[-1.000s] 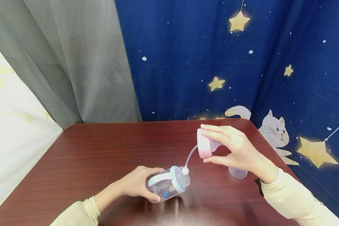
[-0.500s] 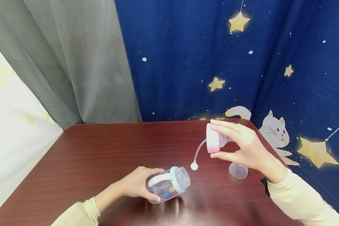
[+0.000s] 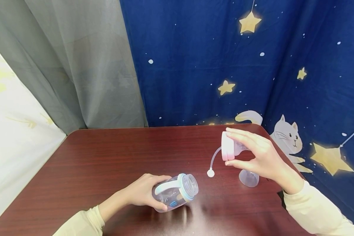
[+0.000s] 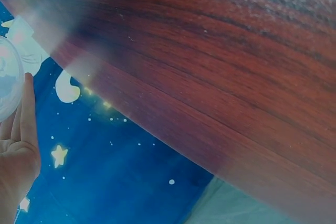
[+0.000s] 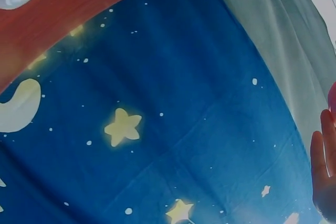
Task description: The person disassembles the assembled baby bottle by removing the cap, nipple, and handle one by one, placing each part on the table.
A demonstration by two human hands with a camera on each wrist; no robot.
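Note:
In the head view my left hand grips the base end of a clear baby bottle. The bottle lies tilted, its open threaded mouth pointing right, with a pale blue neck ring and a white handle. My right hand holds a pink bottle top by its collar, thumb below and fingers above. From the collar hangs a bent straw with a white weighted ball at its end, apart from the bottle. Part of the nipple is hidden by the fingers. The left wrist view catches the bottle only at its edge.
A clear dome-shaped cover stands on the brown table, under the right hand. Something small and dark shows beside the right sleeve. Grey and blue star-patterned curtains hang behind the table.
The straw's weighted end has come out of the bottle's mouth. My right hand has moved right with the bottle top. My left hand and the bottle have stayed nearly still.

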